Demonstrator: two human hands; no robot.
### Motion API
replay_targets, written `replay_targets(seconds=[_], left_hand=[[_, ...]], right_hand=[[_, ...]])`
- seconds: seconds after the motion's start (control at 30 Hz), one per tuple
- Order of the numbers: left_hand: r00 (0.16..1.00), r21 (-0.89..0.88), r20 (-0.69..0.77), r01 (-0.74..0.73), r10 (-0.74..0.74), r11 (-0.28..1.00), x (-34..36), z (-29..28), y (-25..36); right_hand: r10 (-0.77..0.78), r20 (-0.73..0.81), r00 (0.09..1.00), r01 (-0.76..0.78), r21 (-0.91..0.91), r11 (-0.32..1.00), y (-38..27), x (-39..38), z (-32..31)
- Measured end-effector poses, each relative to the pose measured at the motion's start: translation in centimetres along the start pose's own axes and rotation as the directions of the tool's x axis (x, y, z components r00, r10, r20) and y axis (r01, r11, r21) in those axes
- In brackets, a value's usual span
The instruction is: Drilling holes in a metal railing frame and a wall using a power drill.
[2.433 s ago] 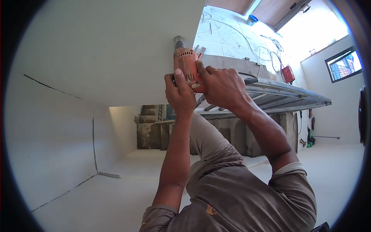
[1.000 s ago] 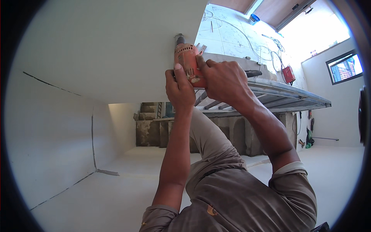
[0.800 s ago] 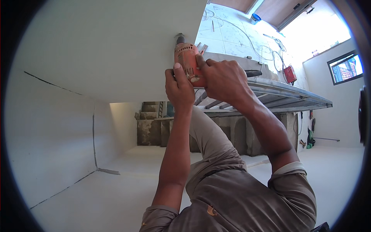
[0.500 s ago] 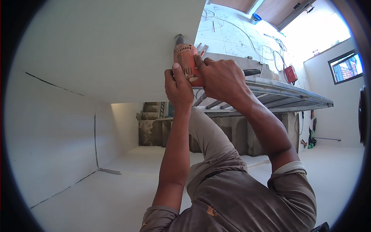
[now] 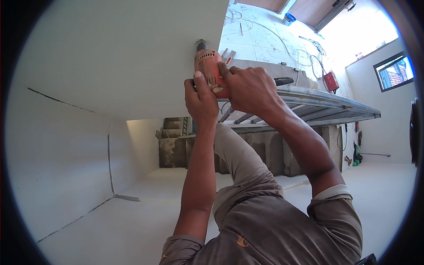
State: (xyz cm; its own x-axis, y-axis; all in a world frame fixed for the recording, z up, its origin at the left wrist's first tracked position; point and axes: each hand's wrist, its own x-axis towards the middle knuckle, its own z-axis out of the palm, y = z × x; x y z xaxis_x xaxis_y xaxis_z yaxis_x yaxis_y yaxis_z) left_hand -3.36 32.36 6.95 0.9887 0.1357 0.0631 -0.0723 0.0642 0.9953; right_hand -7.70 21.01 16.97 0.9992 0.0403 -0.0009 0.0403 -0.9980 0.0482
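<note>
Both my hands are on a worn red power drill, its chuck up against a small pale patch on the white wall, close to that wall's edge. My left hand wraps the lower left side of the body, thumb lying on the casing. My right hand is closed round the rear right of the tool, index finger along its side; a black piece sticks out beyond the knuckles. Whether a bit sits in the chuck I cannot make out.
A metal railing runs rightward beneath the drill, over grimy concrete steps. Beyond lie a tiled floor with cables, a blue bucket and a red machine. A window is at the right; my leg extends below my hands.
Compared with the earliest frame, the drill and both hands sit a little higher and slightly further left in view, with less of the chuck showing. The grip stays the same.
</note>
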Motion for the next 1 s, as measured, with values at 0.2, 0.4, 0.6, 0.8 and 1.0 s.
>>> replay_targets(seconds=[0.2, 0.4, 0.6, 0.8, 1.0], left_hand=[[1.000, -0.012, -0.003, 0.015, -0.015, 1.000, 0.2, 0.0, -0.6], [1.000, -0.036, 0.012, 0.007, -0.006, 0.999, 0.3, 0.1, -0.7], [0.999, -0.067, 0.024, 0.044, -0.042, 0.997, 0.5, 0.2, -0.7], [0.999, -0.076, -0.002, 0.036, -0.036, 0.996, 0.2, 0.5, -0.3], [0.998, -0.074, 0.022, 0.060, -0.059, 0.995, 0.2, 0.4, 0.0]], right_hand=[[-0.006, 0.035, 0.999, 0.007, -0.006, 1.000, -0.1, 0.0, -0.5], [-0.006, -0.007, 1.000, 0.006, -0.012, 1.000, 0.0, 0.0, -0.3], [-0.041, 0.015, 0.999, 0.042, -0.058, 0.997, 0.0, 0.5, -1.1], [-0.021, 0.072, 0.997, 0.024, -0.044, 0.999, 0.0, 0.5, -1.5], [-0.028, 0.089, 0.996, 0.035, -0.080, 0.996, 0.1, 0.8, -1.6]])
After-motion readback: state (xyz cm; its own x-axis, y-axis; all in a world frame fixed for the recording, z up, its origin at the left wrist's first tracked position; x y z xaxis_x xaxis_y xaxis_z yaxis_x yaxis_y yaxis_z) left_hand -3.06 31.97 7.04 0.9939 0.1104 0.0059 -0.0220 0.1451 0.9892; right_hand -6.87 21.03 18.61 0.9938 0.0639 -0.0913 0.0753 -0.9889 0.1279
